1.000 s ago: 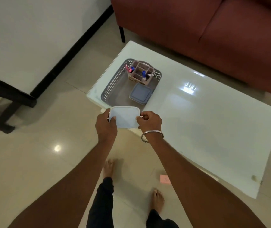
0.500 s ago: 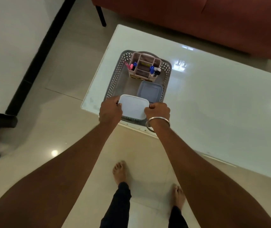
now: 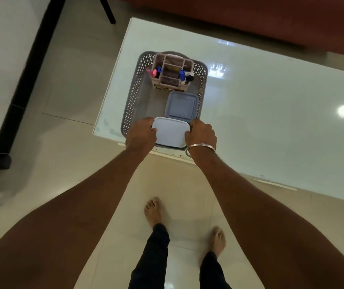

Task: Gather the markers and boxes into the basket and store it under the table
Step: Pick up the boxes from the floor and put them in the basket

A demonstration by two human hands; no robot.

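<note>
My left hand (image 3: 140,133) grips one edge of the white box (image 3: 171,133), my right hand (image 3: 201,135) the other, holding it over the near end of the basket (image 3: 133,97) on the counter (image 3: 271,113). I judge it best lowered level onto the bare basket floor left of the blue box (image 3: 181,105), clear of the marker caddy (image 3: 172,73), before releasing.
</note>
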